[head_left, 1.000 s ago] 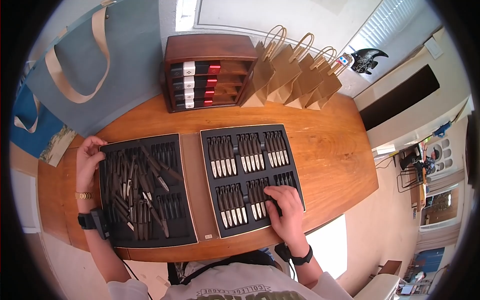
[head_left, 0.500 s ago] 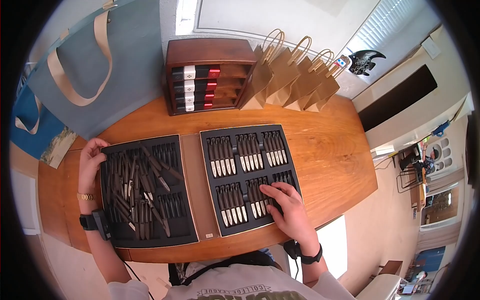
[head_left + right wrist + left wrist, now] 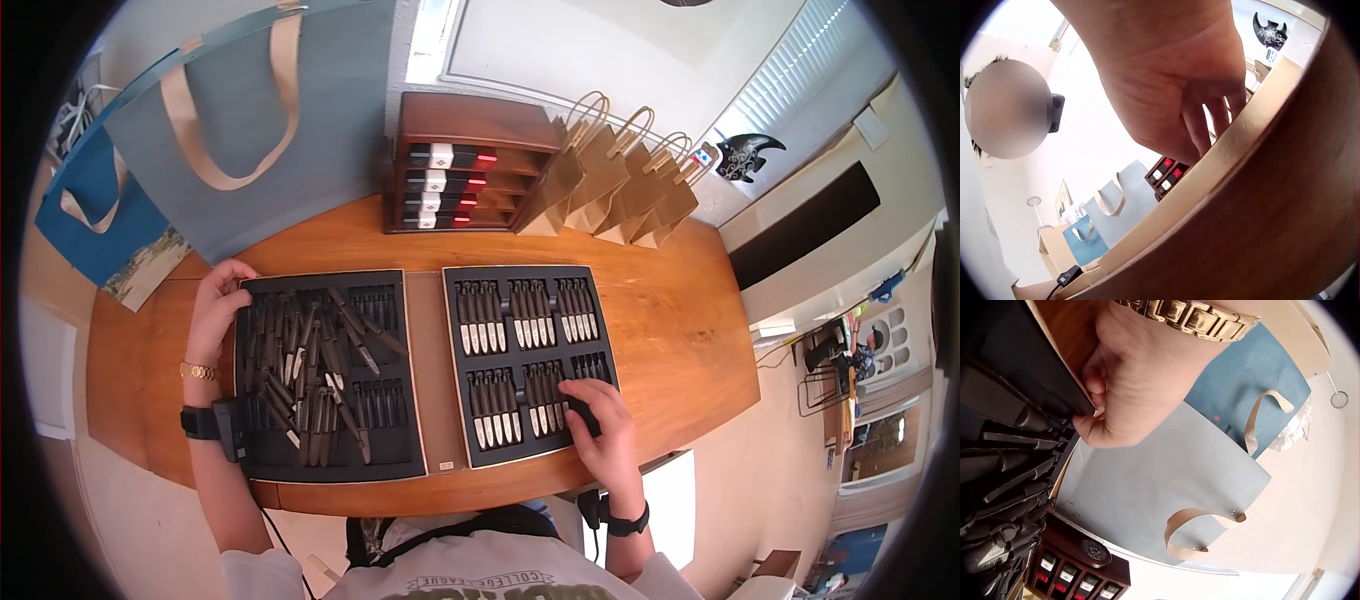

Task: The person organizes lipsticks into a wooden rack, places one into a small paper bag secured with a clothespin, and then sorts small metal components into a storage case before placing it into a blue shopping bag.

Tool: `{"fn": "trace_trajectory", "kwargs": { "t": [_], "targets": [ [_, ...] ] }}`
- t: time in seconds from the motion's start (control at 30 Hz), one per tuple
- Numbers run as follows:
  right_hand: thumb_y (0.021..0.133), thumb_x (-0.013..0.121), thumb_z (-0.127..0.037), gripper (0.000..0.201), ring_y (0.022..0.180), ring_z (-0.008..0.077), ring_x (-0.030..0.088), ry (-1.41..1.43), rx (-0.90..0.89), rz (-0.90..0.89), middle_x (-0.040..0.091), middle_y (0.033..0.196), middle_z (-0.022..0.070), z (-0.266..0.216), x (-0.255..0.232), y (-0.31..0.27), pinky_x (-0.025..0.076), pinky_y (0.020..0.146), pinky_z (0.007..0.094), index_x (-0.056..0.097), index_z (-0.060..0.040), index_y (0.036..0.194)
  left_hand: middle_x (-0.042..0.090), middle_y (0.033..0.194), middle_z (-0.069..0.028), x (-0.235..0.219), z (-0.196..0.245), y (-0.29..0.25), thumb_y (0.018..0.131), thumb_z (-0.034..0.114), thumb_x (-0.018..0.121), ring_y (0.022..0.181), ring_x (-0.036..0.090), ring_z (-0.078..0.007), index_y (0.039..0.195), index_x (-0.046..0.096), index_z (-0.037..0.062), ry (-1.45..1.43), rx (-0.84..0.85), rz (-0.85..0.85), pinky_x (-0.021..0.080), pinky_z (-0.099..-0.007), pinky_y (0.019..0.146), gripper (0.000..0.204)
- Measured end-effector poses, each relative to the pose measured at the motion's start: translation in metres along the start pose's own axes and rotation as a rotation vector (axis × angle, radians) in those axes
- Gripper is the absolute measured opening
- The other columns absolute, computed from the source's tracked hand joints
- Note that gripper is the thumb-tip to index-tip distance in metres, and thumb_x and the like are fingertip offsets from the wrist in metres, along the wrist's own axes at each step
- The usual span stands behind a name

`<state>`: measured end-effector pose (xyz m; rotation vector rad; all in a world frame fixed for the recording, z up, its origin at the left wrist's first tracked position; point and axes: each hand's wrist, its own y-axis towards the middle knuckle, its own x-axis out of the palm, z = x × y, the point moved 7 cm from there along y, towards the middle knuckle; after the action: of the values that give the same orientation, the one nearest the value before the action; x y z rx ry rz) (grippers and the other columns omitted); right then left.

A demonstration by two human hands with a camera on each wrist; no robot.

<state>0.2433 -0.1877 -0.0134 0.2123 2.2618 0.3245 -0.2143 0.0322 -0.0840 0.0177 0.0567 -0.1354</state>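
Note:
An open two-sided display case has a black left tray (image 3: 395, 470) and a black right tray (image 3: 462, 360). Dark, slim, knife-like pieces (image 3: 318, 370) lie jumbled in the left tray. Similar pieces with pale pointed ends (image 3: 492, 410) stand in neat rows in the right one. My left hand (image 3: 215, 312) holds the left tray's outer far corner, thumb at the rim and fingers curled below. My right hand (image 3: 606, 440) rests over the lower right tray, fingertips at the end of the lower middle row. Behind the case edge in the right wrist view, its fingertips are hidden.
Behind the case stands a small wooden shelf (image 3: 470, 115) holding black, white and red boxes. Brown paper bags (image 3: 600, 180) line up beside it. A large grey-blue bag (image 3: 230, 110) and a blue bag (image 3: 95, 220) stand at left on the wooden table (image 3: 670, 330).
The head view has turned, so the case and table appear farther right. My right fingertips shifted slightly left over the row, then back right. The left hand stays at its corner.

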Motion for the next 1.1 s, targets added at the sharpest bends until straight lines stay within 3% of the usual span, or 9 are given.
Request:
{"fn": "trace_trajectory", "kwargs": {
  "t": [0.2, 0.37, 0.47, 0.63, 0.77, 0.87, 0.93, 1.03, 1.1],
  "targets": [
    [0.077, 0.067, 0.007, 0.037, 0.108, 0.0368, 0.061, -0.196, -0.024, -0.043, 0.066, 0.108, 0.0182, -0.016, 0.011, 0.000, 0.051, 0.090, 0.0430, 0.065, -0.0016, 0.113, 0.062, 0.091, 0.0013, -0.002, -0.002, 0.001, 0.074, -0.002, 0.059, 0.083, 0.057, -0.0097, 0.100, 0.065, 0.0037, 0.045, 0.075, 0.043, 0.047, -0.0244, 0.075, 0.027],
    [0.077, 0.067, 0.009, 0.033, 0.096, 0.0361, 0.064, -0.081, -0.160, -0.026, 0.067, 0.103, 0.0172, -0.074, 0.028, 0.012, 0.053, 0.081, 0.0423, 0.065, -0.0015, 0.109, 0.062, 0.095, 0.0025, -0.008, -0.007, 0.005, 0.075, -0.002, 0.059, 0.082, 0.054, -0.0073, 0.099, 0.065, 0.0045, 0.186, 0.045, 0.035, 0.045, -0.0227, 0.077, 0.026],
    [0.077, 0.070, 0.007, 0.029, 0.080, 0.0313, 0.065, 0.042, -0.265, -0.105, 0.068, 0.091, 0.0135, -0.122, 0.061, 0.020, 0.053, 0.070, 0.0391, 0.068, -0.0029, 0.105, 0.062, 0.092, 0.0032, -0.005, -0.007, 0.006, 0.076, -0.003, 0.059, 0.079, 0.053, -0.0068, 0.098, 0.065, 0.0049, 0.133, 0.021, 0.010, 0.045, -0.0221, 0.074, 0.024],
    [0.081, 0.074, -0.009, 0.031, 0.078, 0.0274, 0.066, -0.004, -0.384, -0.242, 0.066, 0.084, 0.0099, -0.161, 0.126, 0.031, 0.053, 0.065, 0.0376, 0.063, -0.0037, 0.109, 0.063, 0.090, 0.0037, -0.004, -0.004, 0.004, 0.075, 0.002, 0.063, 0.067, 0.046, -0.0053, 0.096, 0.068, 0.0053, 0.142, 0.013, 0.041, 0.041, -0.0213, 0.064, 0.022],
    [0.081, 0.074, -0.013, 0.040, 0.080, 0.0268, 0.066, -0.140, -0.347, -0.338, 0.064, 0.083, 0.0094, -0.170, 0.151, 0.037, 0.055, 0.066, 0.0370, 0.055, -0.0025, 0.114, 0.064, 0.090, 0.0024, -0.007, -0.012, 0.008, 0.075, 0.001, 0.063, 0.070, 0.048, -0.0069, 0.095, 0.067, 0.0049, 0.140, 0.006, 0.032, 0.042, -0.0223, 0.066, 0.021],
    [0.078, 0.077, -0.014, 0.044, 0.079, 0.0290, 0.068, -0.168, -0.361, -0.281, 0.067, 0.091, 0.0094, -0.168, 0.159, 0.036, 0.055, 0.064, 0.0395, 0.056, -0.0062, 0.116, 0.063, 0.092, 0.0004, -0.004, -0.007, 0.007, 0.075, 0.000, 0.063, 0.082, 0.055, -0.0102, 0.096, 0.066, 0.0038, 0.131, 0.101, 0.030, 0.046, -0.0249, 0.074, 0.023],
    [0.077, 0.075, -0.014, 0.043, 0.080, 0.0307, 0.068, -0.265, -0.293, -0.322, 0.066, 0.093, 0.0112, -0.155, 0.168, 0.033, 0.055, 0.063, 0.0411, 0.055, -0.0075, 0.115, 0.063, 0.094, -0.0002, -0.004, -0.011, 0.008, 0.075, -0.002, 0.061, 0.089, 0.058, -0.0111, 0.098, 0.065, 0.0032, 0.038, 0.105, -0.013, 0.048, -0.0267, 0.080, 0.024],
    [0.080, 0.073, -0.013, 0.040, 0.080, 0.0304, 0.068, -0.277, -0.211, -0.362, 0.067, 0.092, 0.0113, -0.147, 0.158, 0.033, 0.055, 0.063, 0.0418, 0.055, -0.0075, 0.115, 0.063, 0.094, -0.0005, -0.006, -0.015, 0.012, 0.074, -0.004, 0.058, 0.088, 0.058, -0.0105, 0.098, 0.064, 0.0014, 0.070, 0.110, -0.038, 0.048, -0.0252, 0.079, 0.025],
    [0.085, 0.066, -0.004, 0.027, 0.070, 0.0255, 0.068, -0.039, -0.294, -0.253, 0.066, 0.087, 0.0120, -0.152, 0.137, 0.035, 0.054, 0.056, 0.0357, 0.058, -0.0021, 0.110, 0.062, 0.091, -0.0004, -0.005, -0.013, 0.011, 0.074, -0.006, 0.056, 0.086, 0.058, -0.0100, 0.097, 0.063, 0.0006, 0.051, 0.061, -0.018, 0.046, -0.0240, 0.078, 0.025]
  ]
}}
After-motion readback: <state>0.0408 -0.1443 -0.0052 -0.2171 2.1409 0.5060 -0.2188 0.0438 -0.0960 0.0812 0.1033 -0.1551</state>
